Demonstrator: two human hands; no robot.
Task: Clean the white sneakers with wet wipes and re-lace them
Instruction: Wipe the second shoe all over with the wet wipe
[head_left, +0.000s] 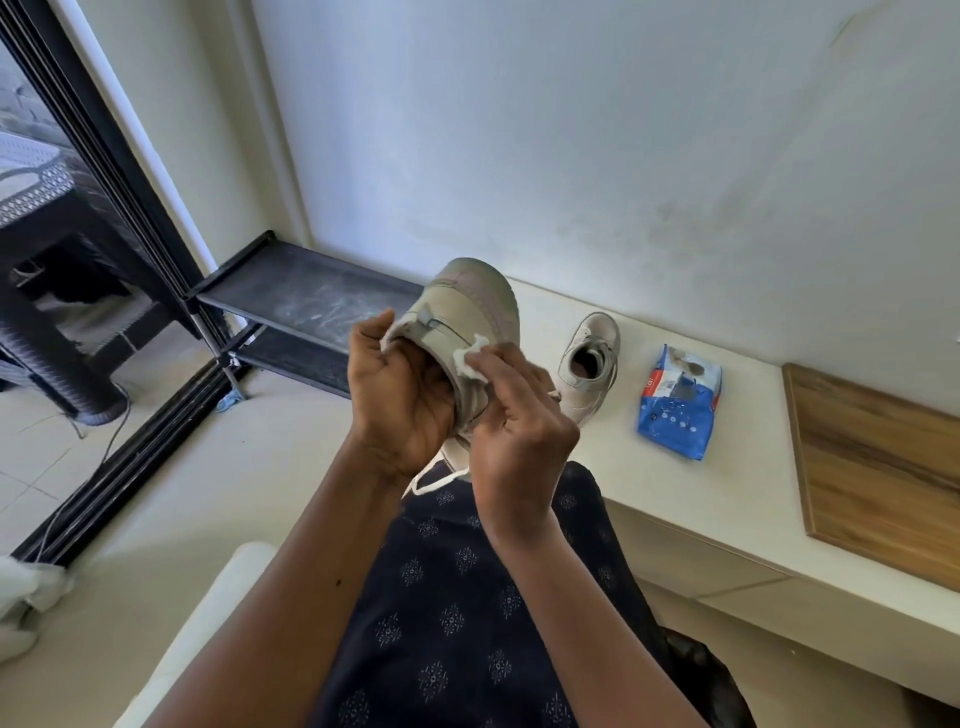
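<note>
Fingers (514, 364) of R hand (519, 436) pinch wet wipe (470, 359) against heel collar of sneaker (467, 306). L hand (400, 400) grips same sneaker at opening; lace (431, 480) hangs below. Beyond, on ledge (675, 499): 2nd sneaker (589, 374), upright; wipes pack (678, 408) just beside it, to the R; wood board (883, 467). Shoe rack (306, 301) further back, L.

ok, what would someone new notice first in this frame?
The raised sneaker at centre: the left hand grips it at the opening while the right hand pinches a wet wipe against its collar. Behind, to the right, the second sneaker stands on the white ledge beside a blue wipes pack.
</note>
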